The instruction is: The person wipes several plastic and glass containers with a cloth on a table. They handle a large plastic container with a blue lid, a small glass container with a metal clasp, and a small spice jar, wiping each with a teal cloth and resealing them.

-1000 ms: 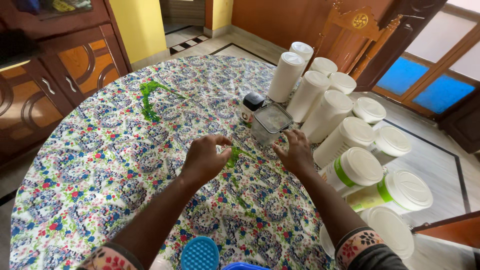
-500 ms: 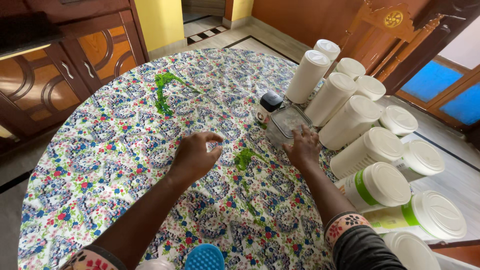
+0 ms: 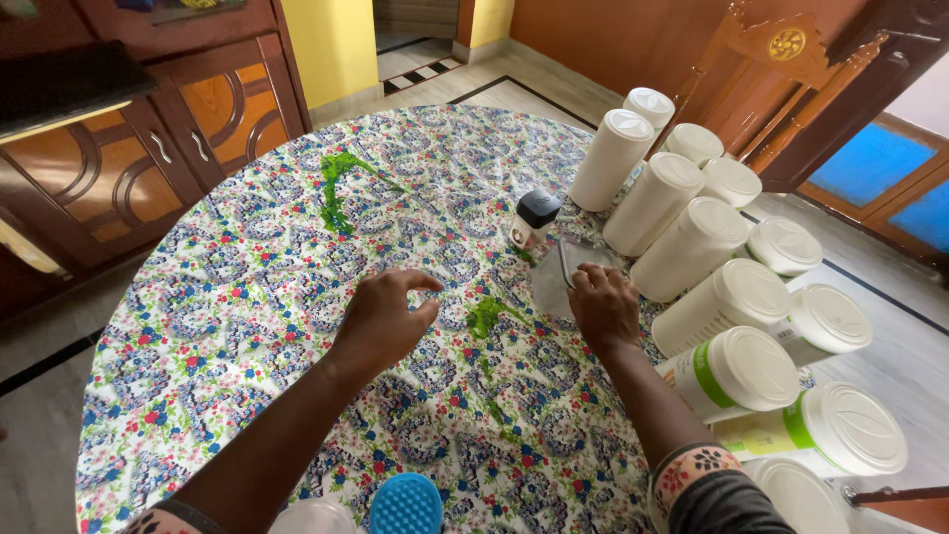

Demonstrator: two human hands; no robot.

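My left hand hovers low over the flowered tablecloth, fingers loosely curled and apart, holding nothing. A small green leafy sprig lies on the cloth between my hands, just right of the left one. My right hand is bent over the near rim of a clear square container, which looks tipped. A small bottle with a black cap stands just behind it. A larger bunch of green leaves lies at the far left of the table.
Several tall white lidded canisters crowd the right side of the round table, some lying on their sides with green labels. A blue ribbed lid sits at the near edge. A wooden cabinet stands left, a carved chair behind.
My left hand has let go of the green sprig and drawn away left, and the sprig now lies on the cloth. My right hand has closed over the clear container's rim.
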